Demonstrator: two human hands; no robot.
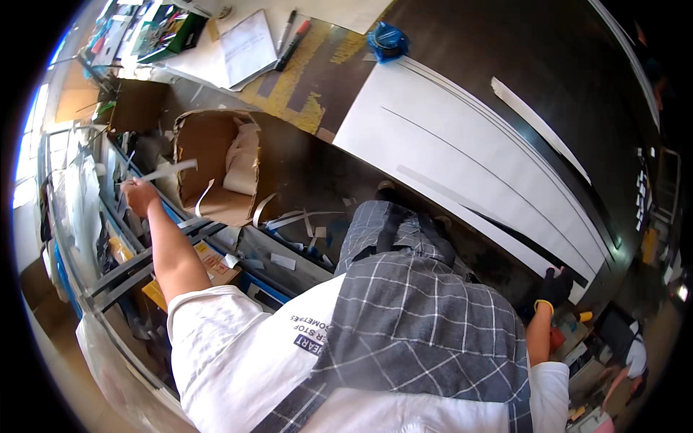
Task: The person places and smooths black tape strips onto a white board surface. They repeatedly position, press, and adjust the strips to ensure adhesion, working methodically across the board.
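Observation:
My bare left hand is raised out to the left, its fingers closed at one end of a thin white strip. That strip reaches toward an open cardboard box. On the far right my right hand, in a black glove with a yellow cuff, is at the near edge of a long white sheet. Its fingers are closed at the near end of a narrow black strip, which lies slantwise on the sheet. The palm and part of the grip are hidden.
A dark worktable carries a blue-wrapped roll, a pale strip, a paper pad and markers. Crumpled paper sits in the box. A metal rack stands left. Another person is at far right.

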